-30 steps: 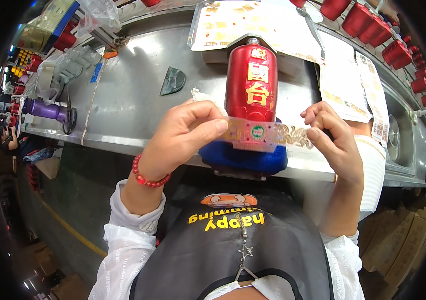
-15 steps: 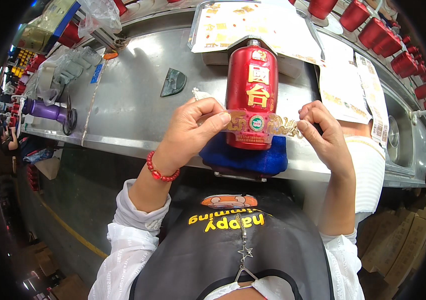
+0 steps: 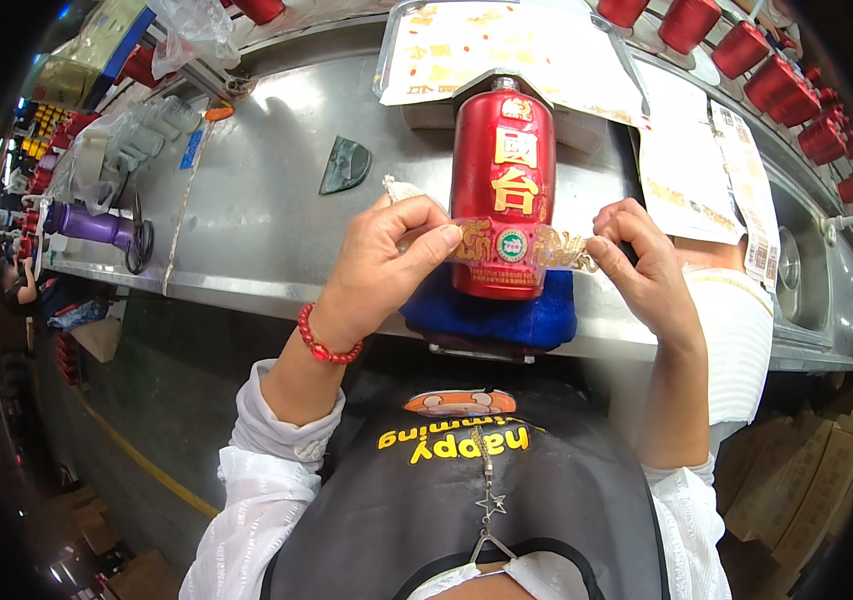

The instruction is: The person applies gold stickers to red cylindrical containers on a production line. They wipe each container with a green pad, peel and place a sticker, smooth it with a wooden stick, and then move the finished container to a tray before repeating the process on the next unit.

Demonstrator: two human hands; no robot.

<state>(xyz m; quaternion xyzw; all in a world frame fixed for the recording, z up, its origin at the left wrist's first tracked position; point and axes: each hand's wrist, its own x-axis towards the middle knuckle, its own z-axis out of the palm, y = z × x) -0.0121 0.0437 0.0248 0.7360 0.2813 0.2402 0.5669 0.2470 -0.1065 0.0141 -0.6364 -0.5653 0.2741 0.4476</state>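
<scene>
A red bottle (image 3: 502, 150) with raised gold characters lies tilted on a blue cloth pad (image 3: 537, 325), its dark neck pointing away from me. Across its lower part runs a clear decal strip (image 3: 553, 248) with gold dragon patterns. My left hand (image 3: 392, 255) pinches the strip's left end between thumb and fingers. At the other end, my right hand (image 3: 642, 262) pinches the strip's tip beside the bottle. A bit of white cloth (image 3: 402, 188) pokes out behind my left fingers.
A tray (image 3: 384, 75) with gold decal sheets (image 3: 507, 45) stands beyond the bottle. More sheets (image 3: 692, 170) lie to the right, near a sink (image 3: 797, 270). Left are a dark green scraper-like piece (image 3: 347, 165), a purple tool (image 3: 92, 222) and scissors (image 3: 139, 240). Red bottles (image 3: 742, 50) line the far right.
My right hand has moved slightly left, and the strip now sits closer against the bottle. Left hand has barely moved. The red bottles at the far right have shifted along their row.
</scene>
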